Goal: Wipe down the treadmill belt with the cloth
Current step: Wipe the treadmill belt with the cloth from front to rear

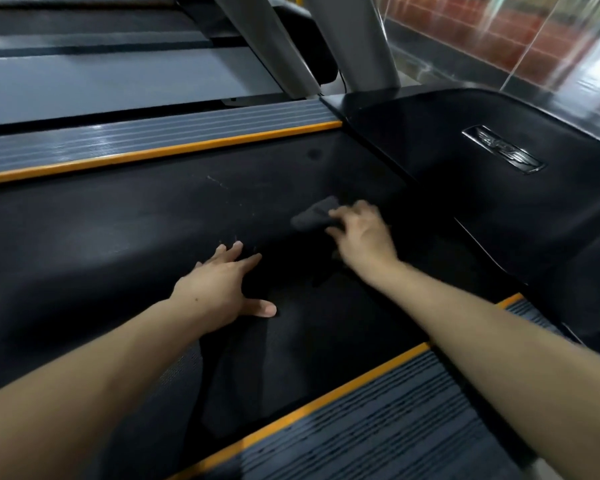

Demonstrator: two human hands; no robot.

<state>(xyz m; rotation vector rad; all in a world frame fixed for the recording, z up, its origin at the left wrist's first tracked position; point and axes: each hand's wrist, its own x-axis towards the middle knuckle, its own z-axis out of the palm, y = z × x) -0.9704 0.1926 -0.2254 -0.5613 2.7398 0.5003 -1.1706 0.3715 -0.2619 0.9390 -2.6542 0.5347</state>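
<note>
Cloth (314, 216) dark, blurred, edges hard to make out, seemingly bunched | lies on belt (118, 237) near motor cover (465, 188) | right hand (361, 233) fingers grip it | left hand (222, 285) spread flat on belt

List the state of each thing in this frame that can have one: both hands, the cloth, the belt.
Left hand: open, fingers spread, flat on the belt, holding nothing.
Right hand: closed on the cloth, pressing it to the belt.
Dark grey crumpled cloth: bunched, on the belt, near the black motor cover.
Black treadmill belt: faint pale scuffs showing beyond the cloth.
</note>
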